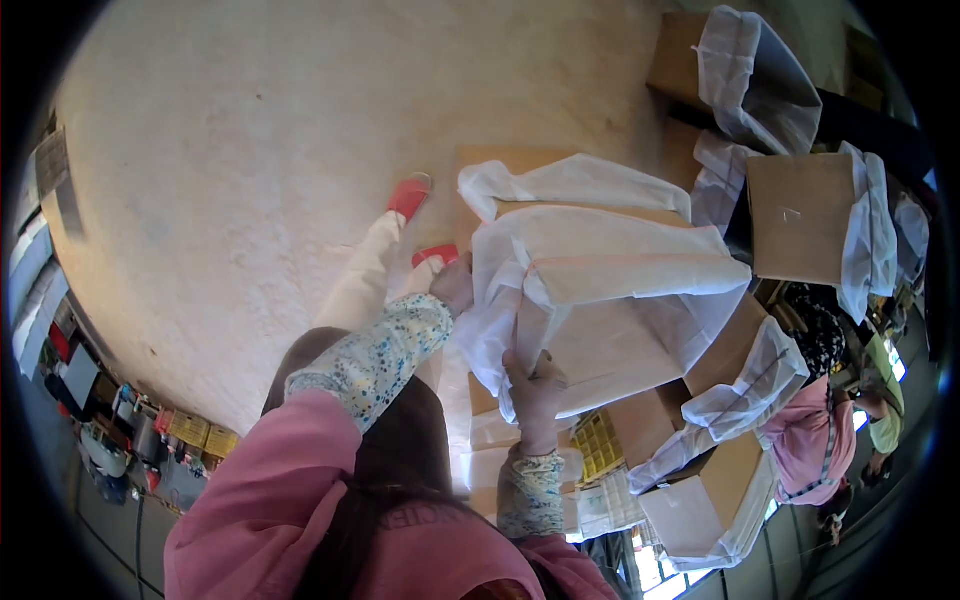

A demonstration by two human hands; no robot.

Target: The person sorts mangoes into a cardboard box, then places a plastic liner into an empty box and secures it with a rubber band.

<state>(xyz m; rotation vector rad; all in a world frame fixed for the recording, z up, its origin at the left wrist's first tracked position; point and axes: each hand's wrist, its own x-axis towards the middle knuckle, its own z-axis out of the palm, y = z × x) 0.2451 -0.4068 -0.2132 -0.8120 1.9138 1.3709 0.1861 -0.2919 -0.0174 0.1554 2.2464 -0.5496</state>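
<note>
A cardboard box [515, 158] with a thin white liner [620, 265] folded over its rims stands in front of me. My left hand [455, 286] is closed at the liner's left side, its fingertips partly hidden by the sheet. Lower down, my right hand [535, 395] has its thumb and fingers closed on the liner's near left edge. The liner's opening faces down and right, and its inside shows white.
More lined boxes stand at the right [800, 220], upper right [680, 60] and lower right [685, 515]. A yellow crate [597, 445] is behind my right hand. A person in pink [805, 440] and another in green [885, 395] are at the far right.
</note>
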